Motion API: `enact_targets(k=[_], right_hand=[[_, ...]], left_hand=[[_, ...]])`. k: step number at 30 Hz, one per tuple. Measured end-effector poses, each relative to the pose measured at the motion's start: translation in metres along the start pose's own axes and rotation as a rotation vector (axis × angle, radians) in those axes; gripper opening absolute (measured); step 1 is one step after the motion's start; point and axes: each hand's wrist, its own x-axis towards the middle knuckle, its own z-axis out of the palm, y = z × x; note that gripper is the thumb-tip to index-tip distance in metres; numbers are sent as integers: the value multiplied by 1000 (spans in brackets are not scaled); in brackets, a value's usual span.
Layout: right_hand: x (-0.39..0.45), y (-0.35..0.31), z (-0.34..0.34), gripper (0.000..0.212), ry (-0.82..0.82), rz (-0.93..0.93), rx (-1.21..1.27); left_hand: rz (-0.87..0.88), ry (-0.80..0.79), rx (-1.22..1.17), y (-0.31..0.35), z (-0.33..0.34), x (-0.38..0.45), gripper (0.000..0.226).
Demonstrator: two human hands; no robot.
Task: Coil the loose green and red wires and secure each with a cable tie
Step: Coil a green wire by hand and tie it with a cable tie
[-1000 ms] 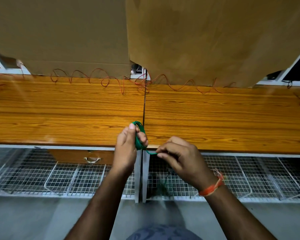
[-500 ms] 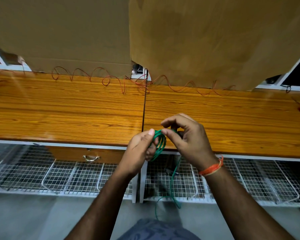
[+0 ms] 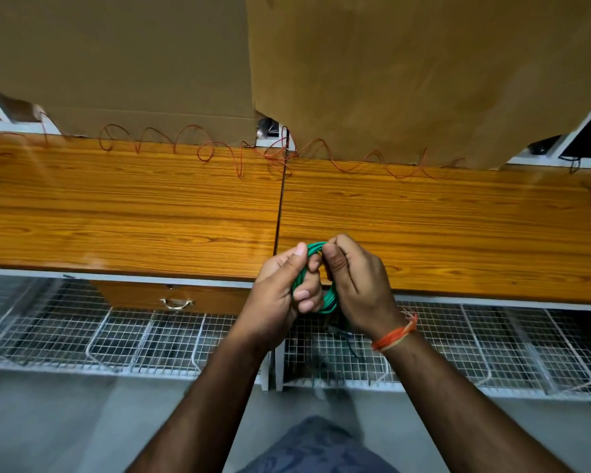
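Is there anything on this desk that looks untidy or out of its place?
Yes. A thin red wire sprawls in loose curls along the back edge of the wooden desk, uncoiled and untied. Both hands grip the green wire coil; no cable tie is visible on it.

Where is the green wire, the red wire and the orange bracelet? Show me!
green wire (image 3: 330, 298): head view, on the coil's lower loops between the two hands.
red wire (image 3: 205, 155): head view, on a curl along the desk's back edge.
orange bracelet (image 3: 393, 336): head view, on the thread band at the right wrist.
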Motion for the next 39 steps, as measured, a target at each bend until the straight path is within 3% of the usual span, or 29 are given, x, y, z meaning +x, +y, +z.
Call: enact_targets(k=[5,9,18,22,26,29,31,34,39], right_hand=[[-3,18,-14,58,31,-13,20],[-2,33,-29,51,7,-23,73],[0,57,-62,42,-117,-33,190],[-4,72,-75,37,-204,31,405],[-17,107,-84,4,-248,179,495],[-33,128,-87,17,-166,317,416],[-41,136,-89,20,-176,317,244],[-45,133,-89,8,-316,106,2],[-32,102,-94,21,-499,-188,-51]], left_hand=[[-52,-14,-37,-11,16,8,38],[-146,-49,-280,-19,31,16,54],[-183,-20,-437,-42,60,29,39],[-140,92,-463,-50,69,30,35],[-16,206,-591,-49,61,29,35],[102,244,-673,-46,48,26,34],[166,295,-653,-46,44,25,38],[220,409,-525,-47,47,27,35],[268,591,-18,-53,51,33,30]])
